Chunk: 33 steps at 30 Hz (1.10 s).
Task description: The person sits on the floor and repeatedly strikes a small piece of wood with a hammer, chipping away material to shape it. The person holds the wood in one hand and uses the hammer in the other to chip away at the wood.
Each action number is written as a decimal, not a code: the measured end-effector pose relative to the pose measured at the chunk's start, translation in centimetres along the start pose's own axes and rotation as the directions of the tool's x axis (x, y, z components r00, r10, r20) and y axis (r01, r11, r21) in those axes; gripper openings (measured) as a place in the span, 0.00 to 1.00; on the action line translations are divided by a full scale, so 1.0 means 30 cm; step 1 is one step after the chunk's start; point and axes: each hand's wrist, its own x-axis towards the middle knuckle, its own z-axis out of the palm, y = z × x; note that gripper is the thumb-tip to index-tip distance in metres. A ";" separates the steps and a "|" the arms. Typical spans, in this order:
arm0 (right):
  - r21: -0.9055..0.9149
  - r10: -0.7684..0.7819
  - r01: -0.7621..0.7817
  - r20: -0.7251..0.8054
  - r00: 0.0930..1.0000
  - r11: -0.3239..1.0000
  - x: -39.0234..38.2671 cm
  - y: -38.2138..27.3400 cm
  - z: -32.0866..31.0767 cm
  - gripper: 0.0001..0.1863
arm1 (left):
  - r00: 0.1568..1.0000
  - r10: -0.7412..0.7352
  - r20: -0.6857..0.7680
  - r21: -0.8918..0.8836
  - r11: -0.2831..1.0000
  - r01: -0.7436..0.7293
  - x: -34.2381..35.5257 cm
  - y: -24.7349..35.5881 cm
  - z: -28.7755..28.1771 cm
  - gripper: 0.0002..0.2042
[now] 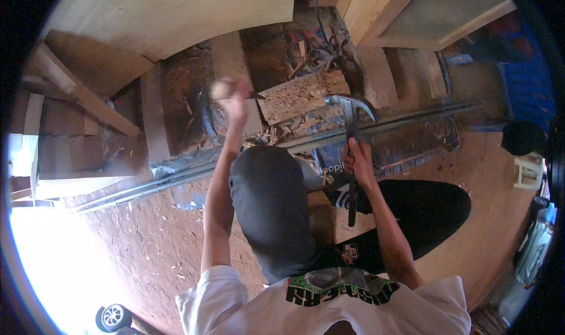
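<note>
My right hand (360,163) is wrapped round the dark handle of a claw hammer (352,123). The hammer stands roughly upright in view, its metal head at the far end. Farther forward, my left hand (233,96) is smeared by motion. It seems closed on something; a dark, pointed piece (256,96) sticks out on its right side, but its kind is too blurred to name. Just right of that tip lies a rough, chipped wooden block (306,96), with wood chips along its near edge. The hammer head hangs near the block's right end, apart from my left hand.
Long metal rods (271,149) cross the ground in front of my knees. A wooden panel (176,17) and a slanted beam (88,90) stand at the far left, a wooden frame (382,11) at the far right. Cables (329,55) tangle behind the block. Vehicles show at the rim.
</note>
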 end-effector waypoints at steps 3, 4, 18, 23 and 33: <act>-0.013 -0.048 0.050 0.081 0.996 0.999 0.002 -0.011 0.019 0.20 | 0.931 0.206 0.300 0.351 0.884 -0.309 -0.077 -0.095 0.108 0.10; -0.009 -0.028 0.029 0.096 0.995 1.000 -0.003 -0.026 0.027 0.20 | 0.941 0.059 0.332 0.329 0.928 -0.174 -0.102 -0.123 0.129 0.10; -0.583 -0.540 0.517 0.154 0.828 0.626 0.012 -0.299 0.198 0.20 | 0.743 0.013 0.669 0.146 0.978 -0.149 -0.161 -0.180 0.254 0.03; -0.613 -0.335 0.351 0.145 0.931 0.708 0.077 -0.301 0.115 0.25 | 0.612 -0.303 0.730 0.198 0.952 0.235 -0.135 -0.154 0.305 0.05; 0.539 0.155 -0.368 0.398 0.904 0.757 0.002 -0.142 -0.024 0.25 | 0.834 -0.449 0.320 0.078 0.890 0.449 0.110 -0.121 0.233 0.08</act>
